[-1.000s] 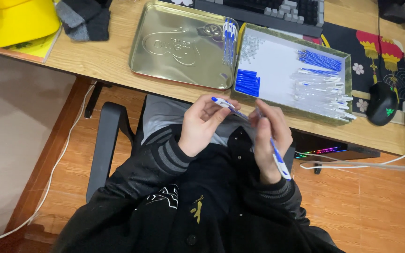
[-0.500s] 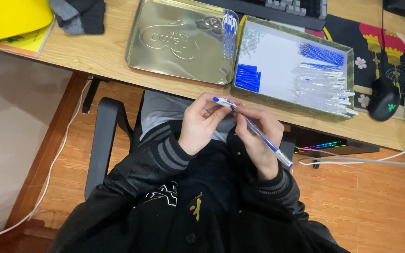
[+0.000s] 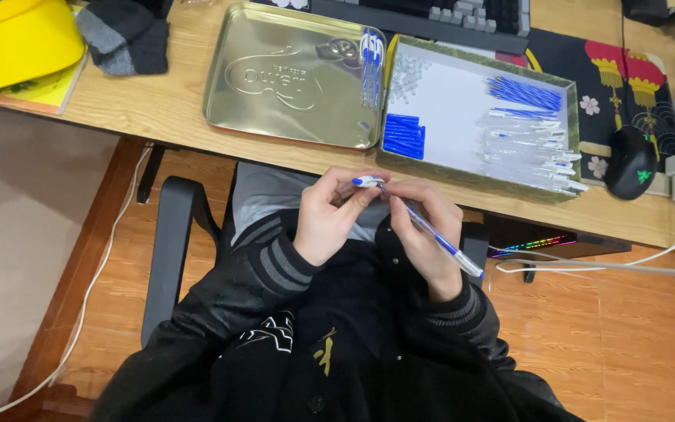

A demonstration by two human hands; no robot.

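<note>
Both hands meet over the lap, just below desk [image 3: 173, 109] edge. Left hand [image 3: 330, 215] curled, thumb + fingertips pinched on the blue/white cap end of a pen [image 3: 419, 227]; right hand [image 3: 427, 234] closed round the pen's clear barrel, fingers wrapped over it. Pen's long axis runs diagonal: cap end points up-left toward the desk, other end points down-right, sticking out past the right wrist w/ a pale tip. Blue refill visible inside barrel. Pen is held in air btwn the hands, above the black jacket, not touching desk. On desk just beyond: gold metal tray [image 3: 291, 78] w/ a few blue-white pens along its right rim, and beside it, touching, a green-edged box [image 3: 478, 172] w/ white floor holding blue refills, blue caps, clear barrels in separate piles. Black mouse [image 3: 630, 160] right of box; yellow cap [image 3: 9, 43] far left; keyboard [image 3: 431, 16] behind.
</note>
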